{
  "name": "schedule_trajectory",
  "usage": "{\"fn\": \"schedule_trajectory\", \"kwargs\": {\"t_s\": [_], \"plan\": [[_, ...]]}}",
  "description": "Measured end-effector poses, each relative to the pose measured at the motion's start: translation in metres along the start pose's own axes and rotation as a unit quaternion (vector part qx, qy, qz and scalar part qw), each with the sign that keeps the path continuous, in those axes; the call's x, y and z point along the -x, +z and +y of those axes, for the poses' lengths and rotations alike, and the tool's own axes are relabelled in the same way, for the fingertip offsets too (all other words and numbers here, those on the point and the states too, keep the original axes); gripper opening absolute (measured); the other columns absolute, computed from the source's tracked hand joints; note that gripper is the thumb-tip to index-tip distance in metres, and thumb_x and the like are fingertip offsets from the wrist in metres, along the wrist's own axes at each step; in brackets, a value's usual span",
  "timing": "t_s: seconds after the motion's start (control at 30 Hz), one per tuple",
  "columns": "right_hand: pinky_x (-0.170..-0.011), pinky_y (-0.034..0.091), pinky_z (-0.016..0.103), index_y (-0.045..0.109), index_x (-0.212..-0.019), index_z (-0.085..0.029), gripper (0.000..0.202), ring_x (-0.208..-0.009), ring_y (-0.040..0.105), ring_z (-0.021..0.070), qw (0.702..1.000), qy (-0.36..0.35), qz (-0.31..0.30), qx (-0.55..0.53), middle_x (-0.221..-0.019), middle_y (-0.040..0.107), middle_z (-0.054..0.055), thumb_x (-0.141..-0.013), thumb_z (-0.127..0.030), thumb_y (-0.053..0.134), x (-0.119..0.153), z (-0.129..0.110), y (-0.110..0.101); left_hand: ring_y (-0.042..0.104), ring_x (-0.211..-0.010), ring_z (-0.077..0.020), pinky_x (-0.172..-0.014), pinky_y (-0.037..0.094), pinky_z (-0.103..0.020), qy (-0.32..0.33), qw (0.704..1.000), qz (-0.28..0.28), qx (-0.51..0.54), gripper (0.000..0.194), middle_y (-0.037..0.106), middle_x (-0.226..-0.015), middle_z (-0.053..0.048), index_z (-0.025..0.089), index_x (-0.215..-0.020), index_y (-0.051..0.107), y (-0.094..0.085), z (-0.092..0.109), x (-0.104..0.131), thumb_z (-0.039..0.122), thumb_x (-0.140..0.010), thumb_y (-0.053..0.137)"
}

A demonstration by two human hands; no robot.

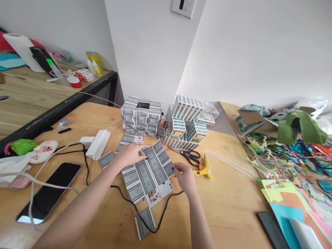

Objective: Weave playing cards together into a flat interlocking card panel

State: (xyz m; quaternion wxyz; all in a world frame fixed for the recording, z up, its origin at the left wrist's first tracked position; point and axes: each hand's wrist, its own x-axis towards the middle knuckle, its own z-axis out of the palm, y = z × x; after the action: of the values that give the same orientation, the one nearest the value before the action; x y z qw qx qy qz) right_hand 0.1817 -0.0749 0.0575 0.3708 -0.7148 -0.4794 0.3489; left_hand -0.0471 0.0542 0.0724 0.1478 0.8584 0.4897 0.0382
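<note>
Between my hands is a panel of joined playing cards (157,166), grey patterned backs up, tilted over other cards. My right hand (184,174) pinches the panel's right corner. My left hand (132,154) is at its upper left edge, fingers bent over the cards. Beneath lie more joined cards (133,185), with a face-up king of diamonds (155,196) at the lower edge. A single card (144,223) lies nearer to me under a black cable (129,202). Behind stands a box-like structure built of cards (141,116) with a square opening on top.
Green-and-white card boxes (185,121) are stacked behind my right hand. Black scissors (190,157) and a yellow glue gun (205,168) lie right of the panel, beside clear glue sticks (228,162). At left are a phone (49,192) and a white power strip (98,144).
</note>
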Motion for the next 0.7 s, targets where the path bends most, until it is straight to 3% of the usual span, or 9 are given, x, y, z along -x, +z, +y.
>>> {"fn": "schedule_trajectory", "kwargs": {"t_s": [0.1,0.2,0.3,0.4,0.5,0.6,0.7], "plan": [[-0.071,0.051,0.031,0.068,-0.087,-0.02,0.024,-0.075,0.066,0.0194,0.998,-0.03,0.047,0.024,-0.084,0.071,0.004,-0.073,-0.026,0.049,-0.011,-0.009,-0.005,0.062,-0.081,-0.0242,-0.066,0.041,-0.03,-0.028,0.999,-0.004,-0.037,0.033,0.069,-0.09,-0.008,0.025,-0.1,0.065,0.003,0.006,-0.007,0.038,-0.085,0.038],[-0.07,0.051,0.033,0.064,-0.098,-0.019,0.031,-0.074,0.066,0.0204,0.995,0.016,0.085,0.042,-0.089,0.071,0.007,-0.072,-0.031,0.052,-0.008,0.0,-0.012,0.062,-0.076,-0.0245,-0.063,0.039,-0.03,-0.061,0.997,-0.019,-0.035,0.036,0.068,-0.079,-0.01,0.022,-0.088,0.067,0.002,0.001,-0.012,0.037,-0.086,0.035],[-0.069,0.051,0.033,0.062,-0.102,-0.016,0.039,-0.073,0.066,0.0212,0.994,0.088,0.063,0.013,-0.089,0.069,0.009,-0.068,-0.036,0.059,0.003,0.02,-0.015,0.062,-0.073,-0.0227,-0.058,0.036,-0.027,-0.088,0.995,-0.036,0.014,0.033,0.068,-0.077,-0.008,0.021,-0.084,0.066,0.001,-0.017,-0.008,0.037,-0.084,0.037],[-0.065,0.052,0.031,0.059,-0.106,-0.015,0.047,-0.073,0.066,0.0196,0.985,0.134,0.014,-0.111,-0.091,0.068,0.009,-0.067,-0.042,0.061,0.01,0.032,-0.013,0.062,-0.071,-0.022,-0.055,0.034,-0.026,-0.133,0.99,-0.025,0.037,0.032,0.069,-0.078,-0.008,0.018,-0.079,0.064,0.003,-0.032,0.006,0.035,-0.083,0.037],[-0.067,0.053,0.031,0.055,-0.11,-0.016,0.055,-0.08,0.066,0.0203,0.962,0.158,-0.012,-0.221,-0.101,0.066,0.011,-0.064,-0.043,0.066,0.006,0.029,-0.007,0.063,-0.076,-0.022,-0.058,0.038,-0.026,-0.157,0.986,-0.004,0.064,0.029,0.07,-0.085,-0.007,0.018,-0.095,0.061,0.008,-0.035,0.027,0.032,-0.083,0.038],[-0.07,0.053,0.034,0.055,-0.108,-0.015,0.057,-0.083,0.066,0.0218,0.952,0.167,0.01,-0.257,-0.106,0.064,0.013,-0.06,-0.041,0.069,-0.007,0.021,-0.003,0.064,-0.08,-0.0244,-0.064,0.042,-0.029,-0.206,0.978,-0.006,0.043,0.042,0.07,-0.085,-0.008,0.015,-0.121,0.047,0.007,-0.024,0.046,0.029,-0.081,0.042],[-0.069,0.053,0.034,0.058,-0.104,-0.014,0.053,-0.083,0.066,0.0227,0.96,0.153,0.042,-0.229,-0.105,0.065,0.014,-0.059,-0.039,0.069,-0.021,0.019,-0.002,0.059,-0.097,-0.0287,-0.079,0.044,-0.037,-0.194,0.978,0.072,-0.012,0.048,0.063,-0.107,-0.015,0.013,-0.128,0.04,-0.002,-0.004,0.058,0.027,-0.082,0.042]]}}
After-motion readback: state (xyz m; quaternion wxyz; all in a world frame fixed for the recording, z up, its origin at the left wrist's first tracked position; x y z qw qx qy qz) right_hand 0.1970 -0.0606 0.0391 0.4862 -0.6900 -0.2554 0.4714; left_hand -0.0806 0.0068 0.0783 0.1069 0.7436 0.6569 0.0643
